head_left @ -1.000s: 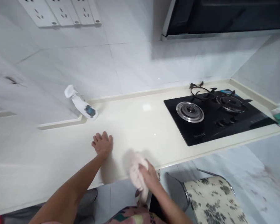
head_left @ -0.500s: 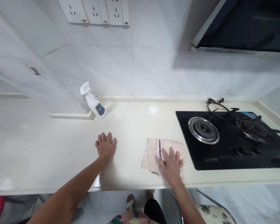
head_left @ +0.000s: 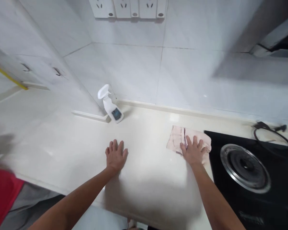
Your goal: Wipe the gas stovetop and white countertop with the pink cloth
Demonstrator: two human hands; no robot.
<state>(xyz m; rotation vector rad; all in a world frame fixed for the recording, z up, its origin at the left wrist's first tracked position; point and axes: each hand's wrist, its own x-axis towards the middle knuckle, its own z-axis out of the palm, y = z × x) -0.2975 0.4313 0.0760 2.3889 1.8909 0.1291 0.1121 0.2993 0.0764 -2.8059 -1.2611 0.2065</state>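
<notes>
Head view: one left hand point(head_left: 115, 158), one right hand point(head_left: 194, 153) on one cloth point(head_left: 177, 139), grips splayed

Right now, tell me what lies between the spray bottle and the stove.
In the head view: the pink cloth, with the right hand on it.

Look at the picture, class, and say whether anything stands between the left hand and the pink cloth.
Nothing visible stands between the left hand and the pink cloth; only countertop shows there. The right hand lies on the cloth, and the spray bottle is off that path, nearer the wall.
</notes>
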